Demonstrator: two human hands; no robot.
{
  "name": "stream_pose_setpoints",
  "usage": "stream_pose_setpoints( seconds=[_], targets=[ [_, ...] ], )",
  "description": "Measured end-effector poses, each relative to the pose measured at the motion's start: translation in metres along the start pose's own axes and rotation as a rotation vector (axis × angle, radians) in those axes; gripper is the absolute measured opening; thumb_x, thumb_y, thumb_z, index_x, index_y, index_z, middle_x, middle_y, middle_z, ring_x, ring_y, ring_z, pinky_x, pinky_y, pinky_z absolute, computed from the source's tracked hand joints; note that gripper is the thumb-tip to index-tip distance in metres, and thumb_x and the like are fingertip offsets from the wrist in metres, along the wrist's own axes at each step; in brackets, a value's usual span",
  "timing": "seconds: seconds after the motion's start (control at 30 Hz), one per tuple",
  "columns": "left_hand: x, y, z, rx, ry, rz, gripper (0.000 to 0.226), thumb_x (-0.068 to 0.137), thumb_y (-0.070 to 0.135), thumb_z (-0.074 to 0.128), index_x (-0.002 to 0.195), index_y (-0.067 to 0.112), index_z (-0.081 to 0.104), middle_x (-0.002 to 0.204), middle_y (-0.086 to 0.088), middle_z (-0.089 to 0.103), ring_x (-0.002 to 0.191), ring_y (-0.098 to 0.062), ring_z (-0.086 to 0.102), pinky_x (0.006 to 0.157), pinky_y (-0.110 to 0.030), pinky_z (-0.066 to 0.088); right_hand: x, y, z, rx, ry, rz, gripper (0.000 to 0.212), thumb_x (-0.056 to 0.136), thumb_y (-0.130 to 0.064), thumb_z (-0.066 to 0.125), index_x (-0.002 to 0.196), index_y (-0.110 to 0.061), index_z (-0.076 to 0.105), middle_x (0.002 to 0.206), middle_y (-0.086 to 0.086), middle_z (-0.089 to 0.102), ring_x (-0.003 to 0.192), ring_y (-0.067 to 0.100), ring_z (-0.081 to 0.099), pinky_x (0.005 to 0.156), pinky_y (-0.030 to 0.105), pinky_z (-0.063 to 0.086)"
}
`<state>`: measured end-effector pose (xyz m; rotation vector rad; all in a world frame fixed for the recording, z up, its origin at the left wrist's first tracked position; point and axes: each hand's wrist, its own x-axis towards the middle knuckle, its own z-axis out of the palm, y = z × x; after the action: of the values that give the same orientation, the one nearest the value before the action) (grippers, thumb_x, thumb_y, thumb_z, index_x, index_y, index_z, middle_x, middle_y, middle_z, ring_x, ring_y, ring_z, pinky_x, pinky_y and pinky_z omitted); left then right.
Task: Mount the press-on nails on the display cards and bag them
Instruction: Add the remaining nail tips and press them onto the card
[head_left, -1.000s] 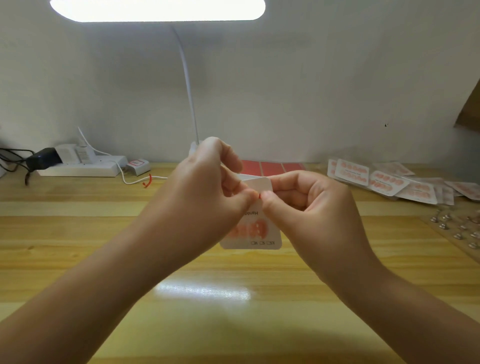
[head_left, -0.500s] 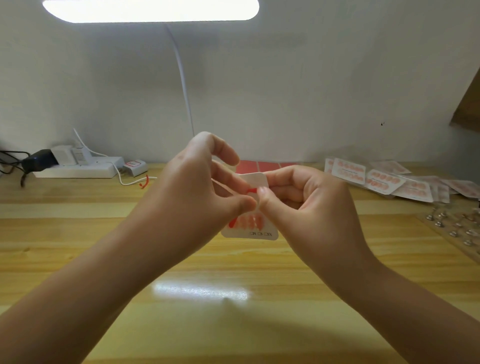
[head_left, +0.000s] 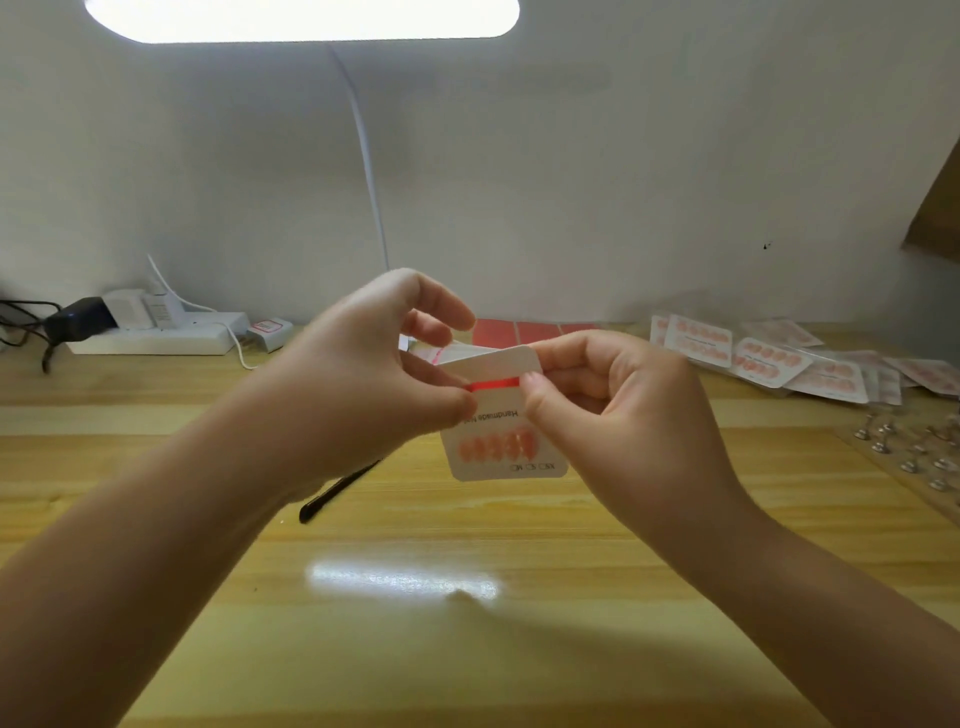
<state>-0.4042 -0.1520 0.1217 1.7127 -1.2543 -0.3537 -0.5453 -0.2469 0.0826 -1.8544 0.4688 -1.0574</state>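
A white display card (head_left: 506, 441) with a row of pink press-on nails and upside-down print hangs above the wooden table in a clear bag. A red strip (head_left: 493, 384) shows across the bag just under its folded top. My left hand (head_left: 363, 384) pinches the bag at the left end of that strip. My right hand (head_left: 613, 410) pinches it at the right end, thumb on the front. Several finished bagged cards (head_left: 758, 358) lie in a loose pile at the back right.
A black pen-like tool (head_left: 337, 491) lies on the table under my left wrist. Red sheets (head_left: 524, 332) lie behind my hands. A white power strip (head_left: 156, 340) with plugs sits back left. Small metal nail stands (head_left: 914, 447) cover a mat at the right edge. A lamp (head_left: 301, 18) glows overhead.
My hands have drawn slightly apart along the top of the bag, exposing the red strip and more of the card. The black tool under my left wrist has come into view.
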Motion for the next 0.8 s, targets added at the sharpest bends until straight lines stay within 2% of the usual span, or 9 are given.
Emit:
stream_pose_setpoints(
  seconds=[0.1,0.27,0.53,0.8],
  targets=[
    [0.003,0.000,-0.003,-0.082,-0.020,-0.033,0.040,0.074,-0.003,0.075,0.096,0.026,0.059,0.106,0.006,0.061,0.077,-0.008,0.072,0.068,-0.023,0.060,0.002,0.000,-0.003,0.000,0.011,0.005,0.013,0.088,-0.009,0.066,0.090,-0.020,0.071,0.080,-0.006,0.075,0.074,0.005,0.072,0.066,0.025,0.060],
    [0.003,0.000,-0.004,-0.042,0.071,0.006,0.043,0.069,0.003,0.080,0.095,0.030,0.057,0.107,0.010,0.062,0.090,-0.006,0.069,0.078,-0.029,0.057,0.004,-0.002,-0.006,0.016,0.017,0.013,0.014,0.089,-0.009,0.064,0.089,-0.021,0.071,0.080,-0.007,0.075,0.074,0.005,0.072,0.064,0.023,0.059],
    [0.000,0.009,-0.006,-0.172,0.101,-0.019,0.053,0.042,0.021,0.075,0.092,0.019,0.059,0.099,-0.002,0.063,0.081,-0.013,0.072,0.074,-0.032,0.059,0.010,-0.004,-0.013,0.136,0.021,0.062,0.013,0.090,-0.007,0.063,0.087,-0.018,0.070,0.077,-0.002,0.076,0.071,0.012,0.073,0.057,0.024,0.058],
    [0.003,0.006,-0.004,-0.222,0.132,-0.049,0.055,0.040,0.019,0.076,0.092,0.021,0.059,0.094,-0.001,0.056,0.073,-0.012,0.069,0.080,-0.039,0.058,0.016,-0.001,-0.015,0.275,0.006,0.158,0.016,0.090,-0.003,0.062,0.085,-0.017,0.069,0.078,0.002,0.076,0.073,0.019,0.074,0.060,0.033,0.060]
  ],
)
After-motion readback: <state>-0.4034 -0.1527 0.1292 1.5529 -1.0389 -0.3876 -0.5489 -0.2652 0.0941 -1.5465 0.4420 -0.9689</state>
